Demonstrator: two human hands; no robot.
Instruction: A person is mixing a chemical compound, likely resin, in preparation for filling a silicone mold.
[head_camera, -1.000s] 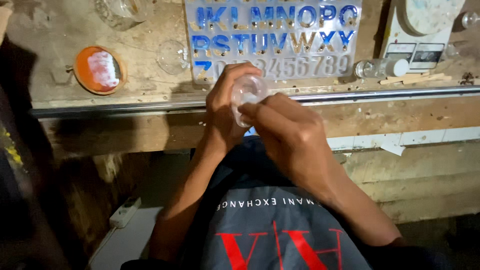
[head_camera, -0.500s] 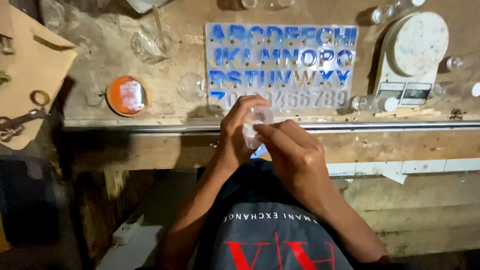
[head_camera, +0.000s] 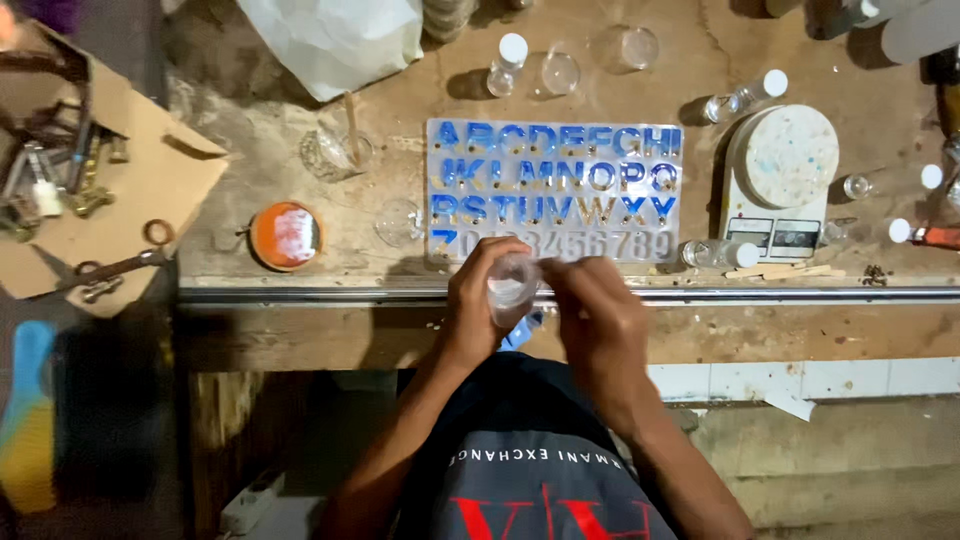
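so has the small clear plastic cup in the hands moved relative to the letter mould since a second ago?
Yes. The small clear plastic cup has dropped from level with the blue alphabet mould's lower rows to its bottom edge.

A small cup (head_camera: 512, 288) of clear, glossy plastic is gripped by the left hand (head_camera: 478, 305) and touched by the right hand (head_camera: 600, 325). The counter (head_camera: 300, 160) is seen as rough, worn wood, matt and stained, edged by a dull metal rail (head_camera: 300, 295). The letter mould (head_camera: 555, 190) looks translucent and glossy, its hollows filled with shiny blue. A matt, speckled plate tops the white plastic scale (head_camera: 785, 165). Brown cardboard (head_camera: 150, 190), matt and creased, lies at the left. The bottles (head_camera: 508, 62) are of clear plastic with white caps.
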